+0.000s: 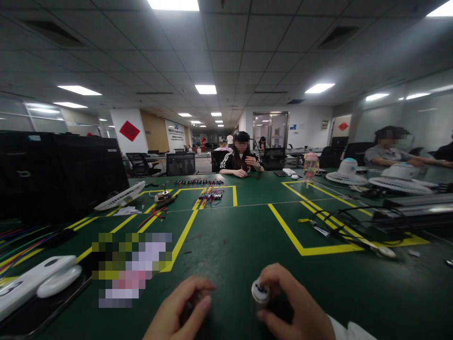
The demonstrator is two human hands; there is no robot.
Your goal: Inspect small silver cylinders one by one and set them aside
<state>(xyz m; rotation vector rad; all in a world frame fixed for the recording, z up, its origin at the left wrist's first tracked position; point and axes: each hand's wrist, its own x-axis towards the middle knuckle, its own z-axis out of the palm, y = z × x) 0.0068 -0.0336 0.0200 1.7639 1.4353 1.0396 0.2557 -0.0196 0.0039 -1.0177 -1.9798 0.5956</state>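
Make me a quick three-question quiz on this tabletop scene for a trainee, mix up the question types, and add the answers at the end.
1. Which hand touches the small metal cylinder?
2. True or false: the tape on the table is red.
3. From the camera, the pink-topped bottle stands: A) nearer than the cylinder; B) farther than the cylinder; C) under the table.

Key: 1. right hand; 2. false, yellow; 3. B.
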